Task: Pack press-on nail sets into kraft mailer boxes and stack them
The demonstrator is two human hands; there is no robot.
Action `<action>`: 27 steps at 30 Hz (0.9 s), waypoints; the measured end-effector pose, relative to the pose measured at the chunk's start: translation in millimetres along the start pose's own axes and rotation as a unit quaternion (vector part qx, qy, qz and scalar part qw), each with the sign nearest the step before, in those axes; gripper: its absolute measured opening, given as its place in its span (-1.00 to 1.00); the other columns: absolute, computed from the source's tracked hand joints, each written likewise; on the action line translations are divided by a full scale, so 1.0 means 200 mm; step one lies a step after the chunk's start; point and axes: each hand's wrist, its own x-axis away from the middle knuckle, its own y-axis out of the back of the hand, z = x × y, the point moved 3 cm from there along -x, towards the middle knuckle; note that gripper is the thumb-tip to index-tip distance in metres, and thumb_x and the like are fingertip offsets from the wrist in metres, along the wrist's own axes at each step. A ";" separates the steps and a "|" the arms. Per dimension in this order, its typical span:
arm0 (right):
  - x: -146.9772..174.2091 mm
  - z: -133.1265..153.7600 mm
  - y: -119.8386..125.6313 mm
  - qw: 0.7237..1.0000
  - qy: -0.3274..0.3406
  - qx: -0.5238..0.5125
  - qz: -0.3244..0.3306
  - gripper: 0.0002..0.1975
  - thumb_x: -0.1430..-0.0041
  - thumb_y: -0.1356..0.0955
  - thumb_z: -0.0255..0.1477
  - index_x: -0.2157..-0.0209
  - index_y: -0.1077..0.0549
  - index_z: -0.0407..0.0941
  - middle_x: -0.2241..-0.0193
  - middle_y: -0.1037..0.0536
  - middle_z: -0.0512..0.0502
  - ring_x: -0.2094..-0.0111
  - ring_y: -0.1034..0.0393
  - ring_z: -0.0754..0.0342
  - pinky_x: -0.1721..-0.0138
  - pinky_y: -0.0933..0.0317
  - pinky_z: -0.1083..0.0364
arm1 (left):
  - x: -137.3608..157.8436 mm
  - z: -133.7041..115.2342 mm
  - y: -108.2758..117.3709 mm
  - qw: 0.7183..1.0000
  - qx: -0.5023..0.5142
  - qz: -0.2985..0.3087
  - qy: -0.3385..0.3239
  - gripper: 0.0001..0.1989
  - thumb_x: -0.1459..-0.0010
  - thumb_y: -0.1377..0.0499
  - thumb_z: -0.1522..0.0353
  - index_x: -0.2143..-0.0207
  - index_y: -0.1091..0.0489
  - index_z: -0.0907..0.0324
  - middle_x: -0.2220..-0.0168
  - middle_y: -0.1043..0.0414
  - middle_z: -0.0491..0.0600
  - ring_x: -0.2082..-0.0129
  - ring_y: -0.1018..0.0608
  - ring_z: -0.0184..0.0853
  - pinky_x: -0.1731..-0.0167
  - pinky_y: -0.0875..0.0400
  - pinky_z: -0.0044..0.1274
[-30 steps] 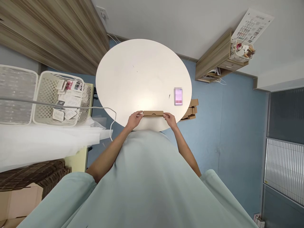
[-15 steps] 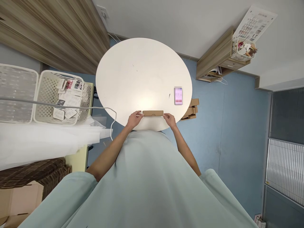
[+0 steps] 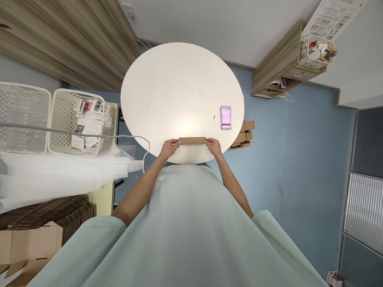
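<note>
A small brown cardboard box [image 3: 192, 140] lies lengthwise across the near part of the round white table [image 3: 167, 95]. My left hand [image 3: 170, 148] is closed at its left end, fingers and thumb pinching the edge. At the opposite end my right hand [image 3: 213, 147] grips in the same way, fingertips on the box's right edge. A phone [image 3: 226, 118] with a blurred pink screen rests on the table to the right, apart from both hands.
Brown cardboard boxes [image 3: 243, 135] are piled below the table's right edge. To the left stand white baskets [image 3: 103, 139], one holding cards and packets, beside white sheets [image 3: 66, 171] and stacked flat cardboard [image 3: 44, 211]. A grey cable [image 3: 125, 136] runs toward the table's left rim.
My right fingers have closed in on the box's right end, and my left fingers press closer at the left end. The view has shifted slightly; the box stays at the near edge.
</note>
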 end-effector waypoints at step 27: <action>0.14 -0.51 0.27 0.999 0.008 -0.027 0.045 -0.69 -0.37 -0.44 -0.25 -0.05 -0.65 -0.07 -0.09 -0.69 -0.21 0.06 -0.66 -0.10 -0.13 -0.51 -0.10 | 0.28 0.05 -0.60 0.992 0.074 0.001 0.106 -0.49 -0.25 -0.38 0.07 -0.08 -0.57 0.25 -0.12 -0.64 0.21 -0.09 -0.68 -0.07 -0.16 -0.63 -0.26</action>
